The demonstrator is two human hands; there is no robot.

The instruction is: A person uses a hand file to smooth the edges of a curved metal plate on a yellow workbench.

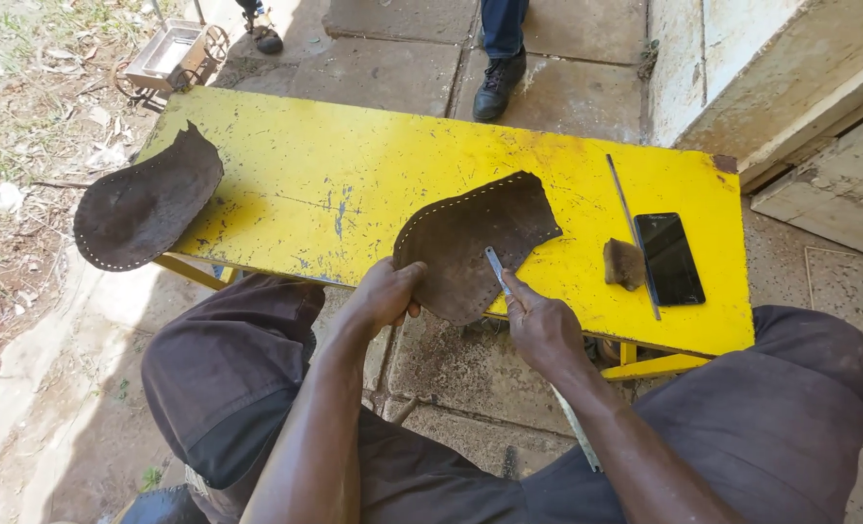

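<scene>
Landmark: the yellow painted wooden bench (354, 184), scuffed, blue scratches in the paint.

Off the bench's left end: a dark brown curved leather piece (145, 209), matte and rough, pale stitch holes along its rim; it overhangs the corner.

At the bench's near edge, middle: the left hand (385, 296), fingers clenched on the lower left rim of a second dark brown leather piece with a stitched curved edge (475, 243). Its long axis runs from the near edge up and right toward the bench's far right; its lower lobe hangs off the bench. The part under the thumb is hidden.

Right of that: the right hand (543, 330), fingers closed around a thin grey metal blade (496, 269), its tip on the leather; the handle is hidden in the fist.

Bench's right end: a small brown leather scrap (624, 263), a thin metal rod (631, 233), a black phone (669, 257).

Beyond the bench's far edge: someone's black shoe (497, 85), the leg cut off.
</scene>
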